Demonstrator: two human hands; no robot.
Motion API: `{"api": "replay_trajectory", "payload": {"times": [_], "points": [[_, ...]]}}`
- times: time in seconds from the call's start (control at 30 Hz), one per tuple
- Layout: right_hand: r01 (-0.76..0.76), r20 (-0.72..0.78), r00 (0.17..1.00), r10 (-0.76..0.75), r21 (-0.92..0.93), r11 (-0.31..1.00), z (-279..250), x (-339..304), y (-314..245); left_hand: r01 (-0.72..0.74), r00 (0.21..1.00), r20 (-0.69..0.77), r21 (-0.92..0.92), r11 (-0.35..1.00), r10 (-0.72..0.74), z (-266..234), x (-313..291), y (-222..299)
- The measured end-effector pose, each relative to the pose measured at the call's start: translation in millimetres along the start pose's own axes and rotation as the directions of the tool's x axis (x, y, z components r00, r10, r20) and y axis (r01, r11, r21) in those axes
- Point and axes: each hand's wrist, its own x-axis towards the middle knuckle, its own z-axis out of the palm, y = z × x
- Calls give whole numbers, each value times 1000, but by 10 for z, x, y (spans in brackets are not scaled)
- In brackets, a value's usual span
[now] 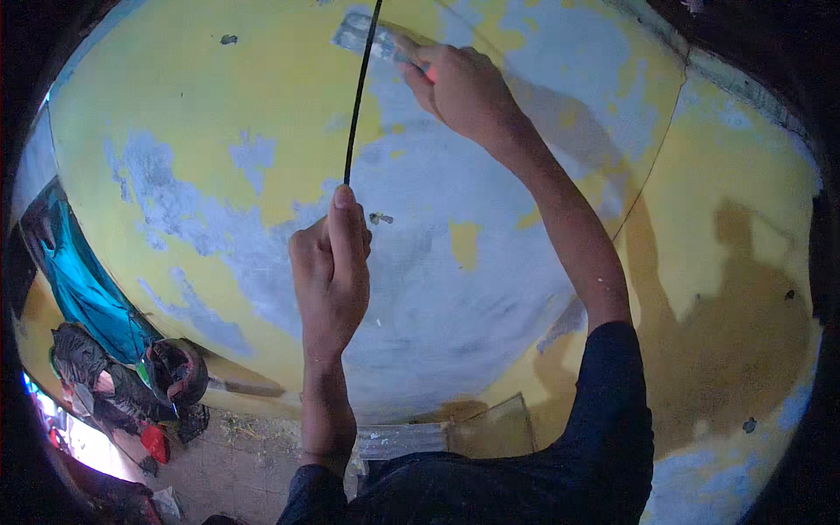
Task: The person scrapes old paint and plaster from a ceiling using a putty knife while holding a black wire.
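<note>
Above our clenched left hand, which grips a thin black cable, our right hand grasps a flat metal scraper against the patchy yellow-grey wall.

Wall: yellow, patched with large pale blue-grey areas
Cable: black
Scraper: grey blade, red-orange handle
Sleeves: dark navy
Cloth: teal
Helmet: black and red
Glass sheet: clear, yellowish tint
Floor: dull grey-brown, littered
</note>
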Motion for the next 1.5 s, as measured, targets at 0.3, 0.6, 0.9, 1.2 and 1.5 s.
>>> {"api": "replay_trajectory", "payload": {"times": [0.3,0.6,0.9,1.2,1.5], "points": [[-27,-17,999,28,83,996,339,601,-237,-41,998,-32,127,991,45,-205,77,82],[-228,214,955,206,82,970,-400,-723,-86,-9,999,37,64,998,7,-389,152,-41],[-166,159,973,167,-18,986,-167,-1224,66,-85,996,33,18,996,85,-267,208,189],[-366,75,930,360,92,926,-6,-282,-336,-107,994,18,200,974,106,-417,208,171],[-146,-142,976,165,133,980,237,429,-151,-135,986,128,250,959,105,-300,141,451]]}}
